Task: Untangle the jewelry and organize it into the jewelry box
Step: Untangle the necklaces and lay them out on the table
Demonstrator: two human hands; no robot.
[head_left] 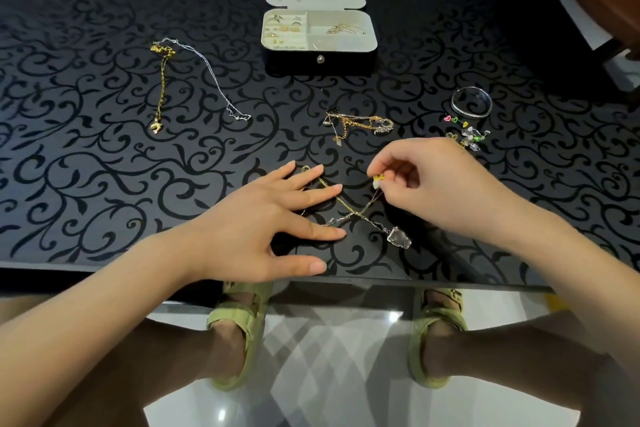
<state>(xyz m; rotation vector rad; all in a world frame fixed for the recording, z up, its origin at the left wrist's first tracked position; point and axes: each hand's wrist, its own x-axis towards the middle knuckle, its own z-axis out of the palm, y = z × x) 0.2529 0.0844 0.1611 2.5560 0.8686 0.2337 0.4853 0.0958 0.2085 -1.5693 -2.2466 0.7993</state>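
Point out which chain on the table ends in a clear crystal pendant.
The silver chain nearest the table edge, between the left hand and right hand, with the clear pendant. The far-left gold chain carries a gold pendant instead.

Glossy patterned table (104, 184); metal chains (349, 211); clear glassy pendant (398, 237).

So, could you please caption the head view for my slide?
Left hand presses crossed chains flat while right hand pinches a yellow charm; open jewelry box beyond.

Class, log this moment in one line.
left hand: flat on crossed gold and silver chains | right hand: pinching small yellow charm | black jewelry box: open
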